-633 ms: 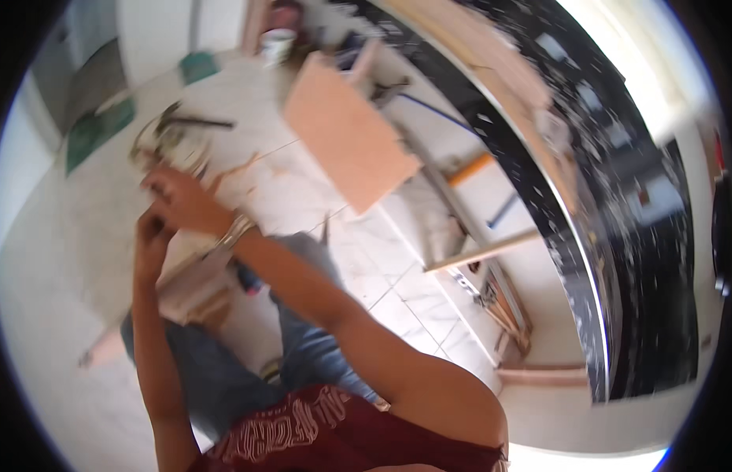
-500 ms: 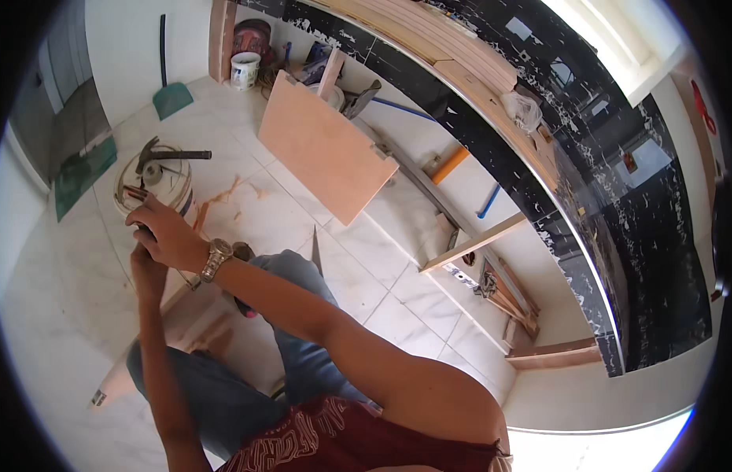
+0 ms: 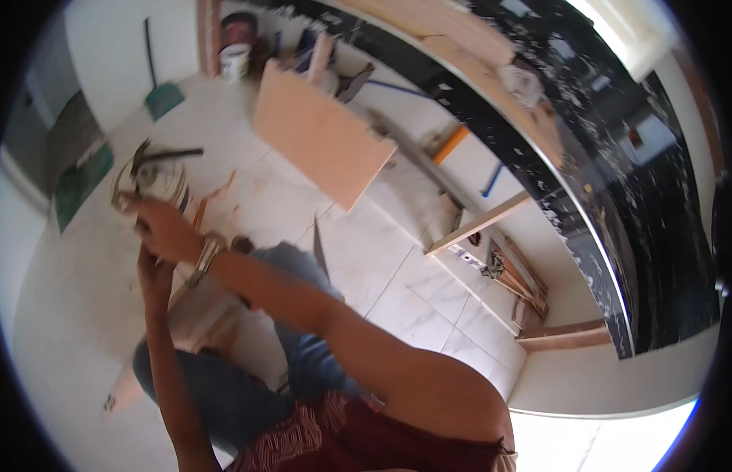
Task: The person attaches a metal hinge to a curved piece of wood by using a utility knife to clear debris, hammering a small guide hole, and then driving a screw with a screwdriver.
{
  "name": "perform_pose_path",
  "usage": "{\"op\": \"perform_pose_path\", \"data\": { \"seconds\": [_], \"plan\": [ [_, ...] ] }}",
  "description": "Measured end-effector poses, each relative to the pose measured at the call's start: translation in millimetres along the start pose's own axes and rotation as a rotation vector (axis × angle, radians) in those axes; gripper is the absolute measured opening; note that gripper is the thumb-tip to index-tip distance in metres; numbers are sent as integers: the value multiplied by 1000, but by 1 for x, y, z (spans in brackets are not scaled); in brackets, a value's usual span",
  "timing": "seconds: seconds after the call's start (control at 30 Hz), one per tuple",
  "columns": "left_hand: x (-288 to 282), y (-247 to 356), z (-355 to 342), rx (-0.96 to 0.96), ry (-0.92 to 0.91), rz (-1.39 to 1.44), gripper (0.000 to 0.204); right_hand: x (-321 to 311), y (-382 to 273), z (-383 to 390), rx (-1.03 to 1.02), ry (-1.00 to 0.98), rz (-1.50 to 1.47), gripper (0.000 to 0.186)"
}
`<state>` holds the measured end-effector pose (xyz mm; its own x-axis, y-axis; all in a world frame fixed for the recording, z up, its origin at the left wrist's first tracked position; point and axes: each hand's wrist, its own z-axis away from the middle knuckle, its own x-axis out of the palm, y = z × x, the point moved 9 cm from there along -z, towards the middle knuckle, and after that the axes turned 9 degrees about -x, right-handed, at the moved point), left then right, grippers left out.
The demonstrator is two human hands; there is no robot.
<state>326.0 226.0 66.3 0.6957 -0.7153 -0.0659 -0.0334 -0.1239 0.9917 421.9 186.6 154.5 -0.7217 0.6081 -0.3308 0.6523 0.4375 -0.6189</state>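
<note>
My right hand (image 3: 169, 230), with a metal watch (image 3: 211, 250) on its wrist, is closed with its fingers curled down. Right below it, my left hand (image 3: 154, 275) meets it, fingers closed as well. Whatever sits between the two hands is hidden and blurred. Just beyond them stands a white bucket (image 3: 174, 186) with a lid, and a claw hammer (image 3: 167, 154) with a dark handle lies across its top. Under my forearms a wooden board (image 3: 199, 318) slants over the floor beside my legs.
A square plywood panel (image 3: 322, 138) leans ahead on the right. A pointed blade (image 3: 319, 248), probably a saw's, lies by my knee. Green dustpans (image 3: 163, 101) are at the far left. A black counter (image 3: 492, 118) overhangs the right side, with timber pieces (image 3: 480, 224) beneath.
Both hands have moved slightly down and right relative to the bucket. The whole view has shifted a little and blurred. The hammer stays on the bucket.
</note>
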Motion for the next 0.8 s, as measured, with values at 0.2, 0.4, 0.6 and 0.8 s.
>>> {"op": "perform_pose_path", "data": {
  "seconds": [0.2, 0.4, 0.6, 0.8],
  "plan": [
    [12, 24, 1, -81, -221, -188, 35, 4, 15, -15, -3, -230, -400, 50],
    [-9, 41, -4, -138, -199, 252, 35, 1, 0, -18, 200, -495, -365, 48],
    [-17, 44, -6, -178, 170, -329, 39, -19, -32, -14, -163, -170, 92, 53],
    [-22, 33, -7, -235, 251, -333, 41, -16, -25, -9, -53, -202, 113, 49]
  ]
}}
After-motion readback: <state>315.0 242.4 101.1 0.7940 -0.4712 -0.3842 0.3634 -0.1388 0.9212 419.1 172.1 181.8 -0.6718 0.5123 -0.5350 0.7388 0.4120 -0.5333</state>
